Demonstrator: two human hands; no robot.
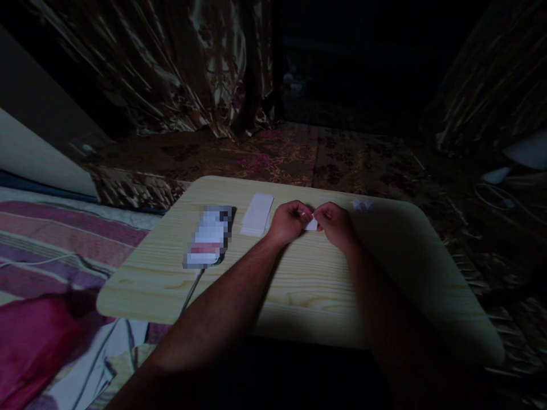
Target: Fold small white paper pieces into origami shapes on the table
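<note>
My left hand (289, 221) and my right hand (335, 223) meet over the middle of a low light wooden table (299, 279). Both pinch one small white piece of paper (311, 224) between their fingertips, just above the tabletop. A stack of white paper strips (257, 214) lies just left of my left hand. Two small white folded stars (361, 205) rest on the table beyond my right hand.
A blurred-out flat object (208, 237) with a cable (191, 290) running off the near edge lies at the table's left. Striped bedding (47, 250) sits to the left, patterned carpet (299, 154) and curtains (171, 68) behind. The room is dark.
</note>
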